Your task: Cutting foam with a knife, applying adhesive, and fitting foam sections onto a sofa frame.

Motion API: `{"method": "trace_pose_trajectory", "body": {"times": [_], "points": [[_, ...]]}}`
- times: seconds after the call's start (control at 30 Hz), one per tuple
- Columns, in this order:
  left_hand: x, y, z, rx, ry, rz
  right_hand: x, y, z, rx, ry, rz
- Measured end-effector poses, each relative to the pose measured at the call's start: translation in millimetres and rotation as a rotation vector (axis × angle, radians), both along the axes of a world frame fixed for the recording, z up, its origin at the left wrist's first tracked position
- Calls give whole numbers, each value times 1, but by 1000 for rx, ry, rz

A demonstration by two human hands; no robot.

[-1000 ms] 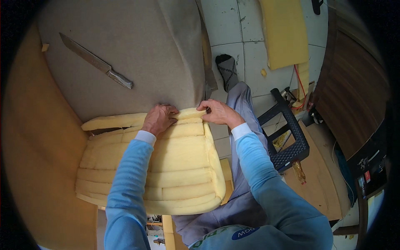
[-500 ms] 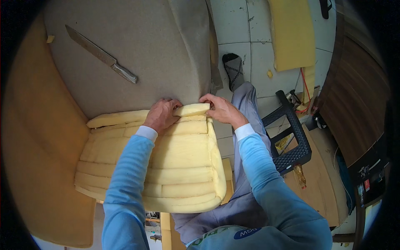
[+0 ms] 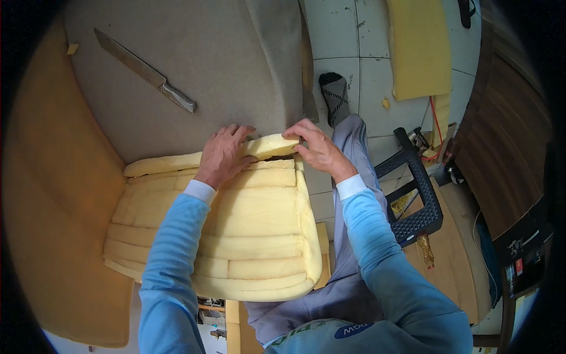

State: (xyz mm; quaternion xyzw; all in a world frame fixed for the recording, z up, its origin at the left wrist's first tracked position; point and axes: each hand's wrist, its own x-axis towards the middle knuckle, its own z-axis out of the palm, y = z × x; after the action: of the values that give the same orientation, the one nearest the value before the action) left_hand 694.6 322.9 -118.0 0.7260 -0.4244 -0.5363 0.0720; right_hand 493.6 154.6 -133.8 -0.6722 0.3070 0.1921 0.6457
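A pale yellow foam strip [image 3: 171, 164] runs along the far edge of a foam pad [image 3: 256, 212] built from several joined pieces. Its right end is lifted off the pad, and a dark gap shows beneath. My right hand [image 3: 318, 152] pinches that raised end between thumb and fingers. Farther left, my left hand [image 3: 224, 154] wraps over the strip, fingers on the far side and thumb on the near side. Beyond the hands, a large knife [image 3: 144, 71] with a patterned handle lies on grey fabric [image 3: 206, 53].
An orange-tan upholstered panel [image 3: 65, 206] rises at the left. On the right stand a black plastic stool [image 3: 415, 203] and a wooden board [image 3: 457, 248]. Yellow foam sheet [image 3: 418, 53] lies on the tiled floor, near a red cable [image 3: 437, 121].
The strip's right end has risen and tilted away from the pad, widening the gap. My left hand has slid slightly left along it; my right hand still holds the end.
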Motion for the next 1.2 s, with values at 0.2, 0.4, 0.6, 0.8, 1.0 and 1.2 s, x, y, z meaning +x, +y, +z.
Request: {"method": "trace_pose_trajectory", "body": {"times": [0.2,0.4,0.6,0.8,1.0,1.2], "points": [[-16,10,-11,54,109,8,-6,8,-7,5,93,74],[-24,-1,-17,148,94,-31,-14,16,-14,2,167,104],[-20,13,-24,133,219,-112,-15,9,-11,217,322,178],[-11,17,-39,146,399,-147,-21,13,-8,148,242,163],[-17,13,-33,179,386,-137,-29,10,-19,246,237,113],[-22,24,-31,101,359,-105,-34,9,-21,239,252,194]]}}
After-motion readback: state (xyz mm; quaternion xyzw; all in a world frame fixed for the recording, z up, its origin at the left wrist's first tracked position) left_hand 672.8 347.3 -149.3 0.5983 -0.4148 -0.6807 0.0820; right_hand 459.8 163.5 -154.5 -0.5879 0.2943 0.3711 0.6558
